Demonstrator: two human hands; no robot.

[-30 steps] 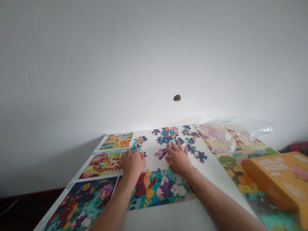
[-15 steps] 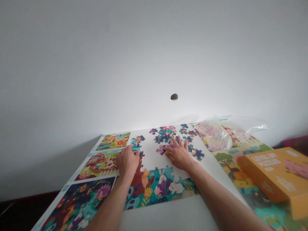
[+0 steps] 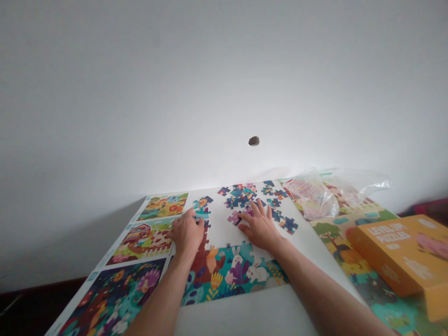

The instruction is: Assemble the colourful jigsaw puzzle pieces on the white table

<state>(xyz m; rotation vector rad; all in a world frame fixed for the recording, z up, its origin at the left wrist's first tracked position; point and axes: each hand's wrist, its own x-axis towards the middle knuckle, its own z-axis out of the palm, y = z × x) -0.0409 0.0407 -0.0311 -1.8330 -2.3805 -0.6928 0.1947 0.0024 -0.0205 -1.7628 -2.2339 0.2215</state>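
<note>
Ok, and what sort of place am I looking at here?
Probably a room in a home: there's a plain white wall, loose children's jigsaw pieces, and an orange Level Up Puzzles box nearby.

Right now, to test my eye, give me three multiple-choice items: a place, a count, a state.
1. Where is the orange Level Up Puzzles box? A) left of the left hand B) right of the right hand C) between the hands
2. How many white rabbits show in the assembled puzzle section? A) two B) one C) five
3. How does the right hand stand over the loose jigsaw pieces? A) clenched in a fist B) lifting the box C) open, fingers spread

1 B: the box sits far right, past that hand.
2 A: two rabbits show beside purple leaves.
3 C: its fingers fan out.
</note>
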